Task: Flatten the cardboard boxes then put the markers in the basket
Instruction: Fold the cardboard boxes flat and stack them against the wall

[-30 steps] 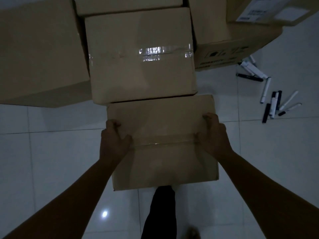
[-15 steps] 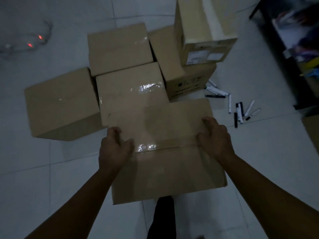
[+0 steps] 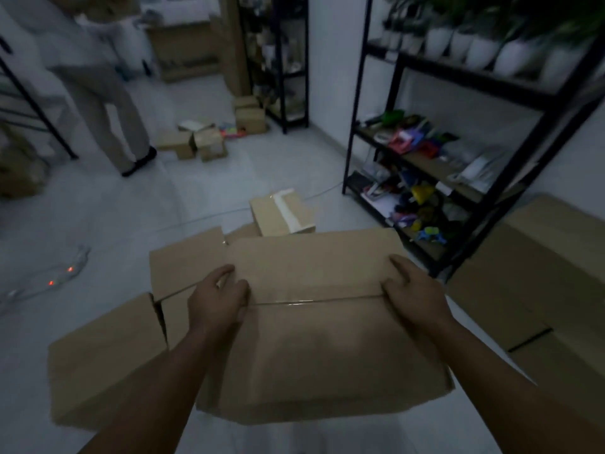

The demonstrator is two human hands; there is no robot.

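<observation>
- We hold the closed brown cardboard box (image 3: 322, 339) btw. both hands, lifted.
- Left hand (image 3: 217, 299) and right hand (image 3: 415, 298) grip its taped top seam, fingers curled over opposite ends.

Held box (image 3: 314, 348) plain brown, glossy clear tape strip across seam. Floor boxes (image 3: 108, 358) same brown. Floor tiles (image 3: 203, 198) pale grey-white. Shelf frame (image 3: 357, 119) black; pots (image 3: 510, 57) white. Two small red lights (image 3: 60, 276) at left.

Taped cardboard box (image 3: 320, 348) between gripping left hand (image 3: 217, 298) and right hand (image 3: 414, 294).
</observation>
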